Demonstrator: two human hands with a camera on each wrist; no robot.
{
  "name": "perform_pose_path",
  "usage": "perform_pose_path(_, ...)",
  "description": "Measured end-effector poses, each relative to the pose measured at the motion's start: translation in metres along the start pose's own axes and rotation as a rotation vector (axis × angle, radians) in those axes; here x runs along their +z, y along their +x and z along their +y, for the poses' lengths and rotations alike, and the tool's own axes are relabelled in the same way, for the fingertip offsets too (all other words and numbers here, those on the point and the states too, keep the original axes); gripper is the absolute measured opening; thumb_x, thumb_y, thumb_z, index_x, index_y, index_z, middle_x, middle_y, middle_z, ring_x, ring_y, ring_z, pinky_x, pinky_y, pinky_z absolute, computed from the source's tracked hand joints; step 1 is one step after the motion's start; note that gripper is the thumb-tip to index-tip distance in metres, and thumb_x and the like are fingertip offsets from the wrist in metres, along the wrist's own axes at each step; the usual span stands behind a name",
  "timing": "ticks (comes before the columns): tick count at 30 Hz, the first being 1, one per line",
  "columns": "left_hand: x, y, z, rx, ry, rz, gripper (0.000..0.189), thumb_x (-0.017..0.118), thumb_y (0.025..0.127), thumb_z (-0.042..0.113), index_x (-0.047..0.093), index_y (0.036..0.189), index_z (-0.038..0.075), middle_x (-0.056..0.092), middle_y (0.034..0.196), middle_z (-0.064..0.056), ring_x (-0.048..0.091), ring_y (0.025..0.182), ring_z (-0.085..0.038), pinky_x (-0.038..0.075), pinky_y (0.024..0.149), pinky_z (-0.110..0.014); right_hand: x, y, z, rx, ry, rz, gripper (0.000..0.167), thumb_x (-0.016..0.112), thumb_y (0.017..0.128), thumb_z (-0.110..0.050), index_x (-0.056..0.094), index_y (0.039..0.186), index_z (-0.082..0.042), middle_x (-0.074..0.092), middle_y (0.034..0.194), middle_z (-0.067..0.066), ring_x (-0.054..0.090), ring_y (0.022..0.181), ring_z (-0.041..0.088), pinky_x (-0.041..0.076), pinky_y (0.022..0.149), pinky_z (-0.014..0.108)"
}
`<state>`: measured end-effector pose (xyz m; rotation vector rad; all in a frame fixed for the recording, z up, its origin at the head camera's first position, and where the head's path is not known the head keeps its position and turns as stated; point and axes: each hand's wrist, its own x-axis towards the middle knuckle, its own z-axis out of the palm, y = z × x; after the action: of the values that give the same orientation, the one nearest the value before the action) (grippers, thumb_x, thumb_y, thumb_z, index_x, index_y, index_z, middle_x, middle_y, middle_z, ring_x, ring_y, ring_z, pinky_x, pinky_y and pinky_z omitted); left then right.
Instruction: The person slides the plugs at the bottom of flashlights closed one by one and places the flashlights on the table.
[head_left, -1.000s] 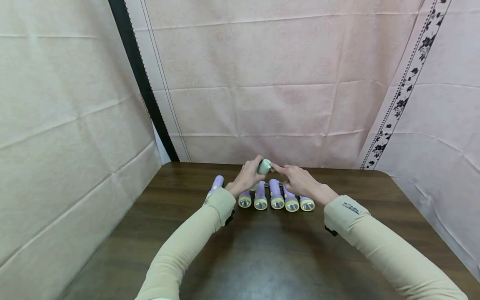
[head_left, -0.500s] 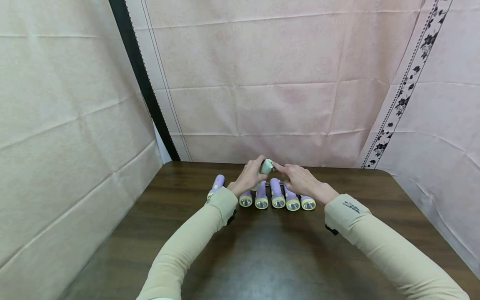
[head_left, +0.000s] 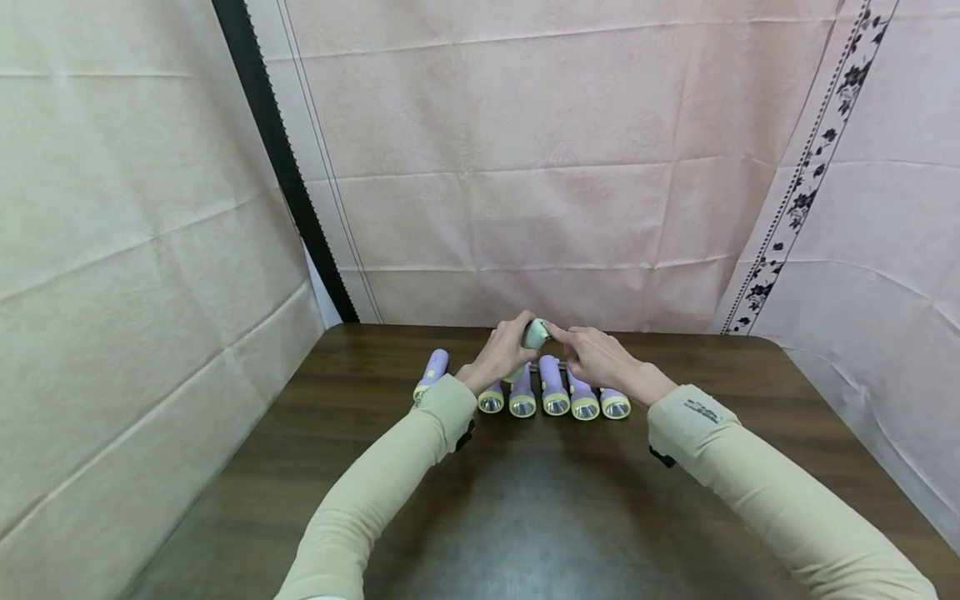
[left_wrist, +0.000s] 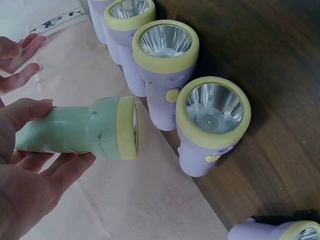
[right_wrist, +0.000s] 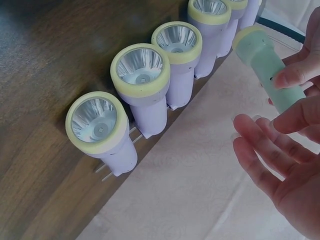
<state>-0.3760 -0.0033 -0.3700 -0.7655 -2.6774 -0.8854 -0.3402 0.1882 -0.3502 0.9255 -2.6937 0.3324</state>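
My left hand (head_left: 498, 354) grips a green flashlight (left_wrist: 75, 129) by its body, fingers and thumb around it. Its pale yellow head points off to the left in the right wrist view. My right hand (head_left: 600, 358) reaches to the tail end of the green flashlight, a fingertip right at that end and the other fingers loosely extended. In the left wrist view the tail is hidden behind the left hand. Close below both hands lies a row of purple flashlights with yellow rims, among them a middle purple flashlight (head_left: 553, 385) and a right-end purple flashlight (right_wrist: 102, 125).
Thin metal prongs (right_wrist: 105, 172) stick out beside the right-end flashlight. Another purple flashlight (head_left: 432, 371) lies apart, left of the left wrist. The dark wooden table (head_left: 480, 517) ends just behind the hands, against a pale hanging cloth (head_left: 525, 167).
The green flashlight's tail has turned slightly, and the metal prongs seen there earlier are now mostly covered by the right fingertip. Both hands stay in nearly the same place.
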Motion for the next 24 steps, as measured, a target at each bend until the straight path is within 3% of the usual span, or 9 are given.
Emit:
perform_pose_path(11,-0.007,0.002,-0.003,0.012,0.047,-0.024,0.042,0.073,0.084,0.01,0.051,0.119,0.01,0.067,0.107,-0.011,0.065,0.092,-0.024,0.054,0.078,-0.035,0.001,0.002,0.002,0.033,0.054,-0.033,0.071,0.055,0.082,0.002,0.036,0.149,-0.015,0.056,0.076,0.001,0.044,0.062,0.012,0.034,0.05,0.024)
perform_pose_path(14,-0.015,0.003,-0.008,-0.027,0.066,-0.035,0.046,0.073,0.084,0.014,0.046,0.12,0.009,0.066,0.1,-0.011,0.066,0.083,-0.024,0.053,0.07,-0.033,0.0,0.004,0.001,0.045,0.089,-0.045,0.074,0.056,0.084,-0.001,0.03,0.152,-0.014,0.061,0.08,0.003,0.048,0.063,0.012,0.038,0.051,0.025)
perform_pose_path(19,-0.033,0.005,-0.022,-0.165,0.166,-0.045,0.054,0.076,0.083,0.029,0.039,0.12,0.013,0.062,0.087,-0.009,0.062,0.07,-0.024,0.048,0.058,-0.032,-0.009,0.005,0.002,0.067,0.091,-0.04,0.076,0.056,0.086,-0.004,0.023,0.154,-0.012,0.069,0.095,0.008,0.059,0.074,0.016,0.048,0.062,0.033)
perform_pose_path(24,-0.041,0.003,-0.042,-0.239,0.329,-0.076,0.055,0.073,0.085,0.037,0.041,0.123,0.014,0.061,0.087,-0.012,0.063,0.074,-0.031,0.049,0.059,-0.04,-0.015,0.001,0.009,0.087,0.09,-0.051,0.073,0.052,0.086,-0.002,0.025,0.153,-0.01,0.07,0.1,0.01,0.064,0.082,0.02,0.049,0.066,0.035)
